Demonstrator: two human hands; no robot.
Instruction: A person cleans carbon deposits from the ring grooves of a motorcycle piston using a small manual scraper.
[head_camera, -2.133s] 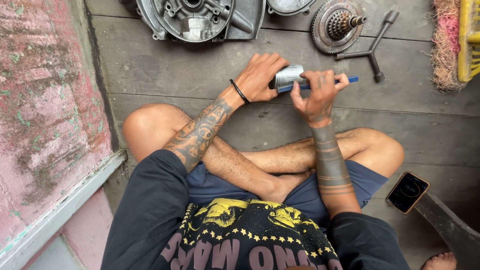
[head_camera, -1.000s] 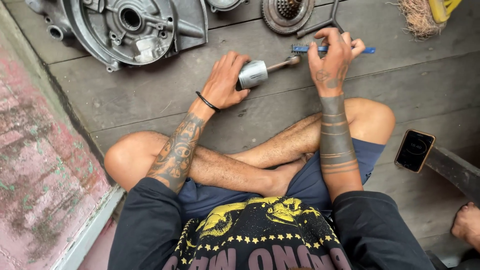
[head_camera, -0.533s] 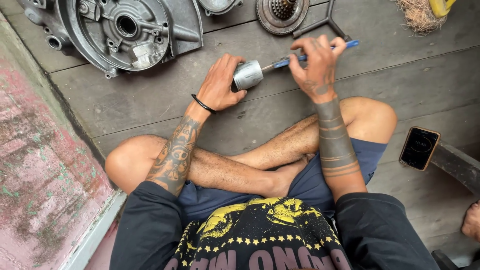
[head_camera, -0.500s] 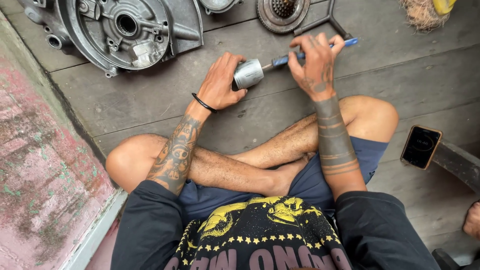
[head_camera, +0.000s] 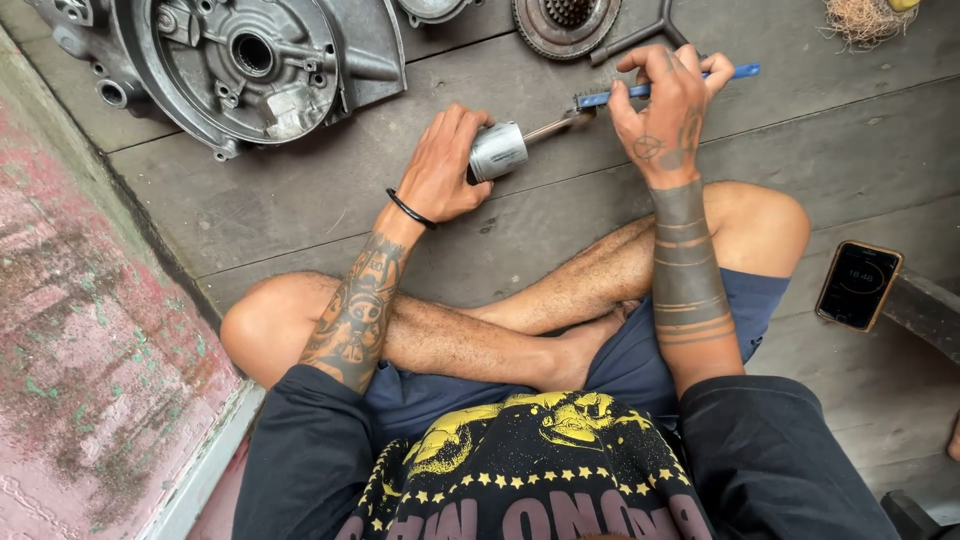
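Grey plank floor (head_camera: 300, 210). Large cast aluminium engine case (head_camera: 240, 70) upper left; round clutch assembly (head_camera: 565, 22) top; black phone (head_camera: 858, 285) right. Short silver metal cylinder (head_camera: 498, 151) lies on floor, axis left-right, rod end toward blue-handled brush (head_camera: 650, 90). Left hand (head_camera: 445, 165) curled around cylinder. Right hand (head_camera: 665, 110) pinches brush, palm down.

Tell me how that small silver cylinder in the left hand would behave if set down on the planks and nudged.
The silver cylinder looks round and smooth, so lying on its side it would probably roll. It appears to be solid metal, likely heavy for its size and stiff. The left hand wraps it fully, perhaps because it is slippery.
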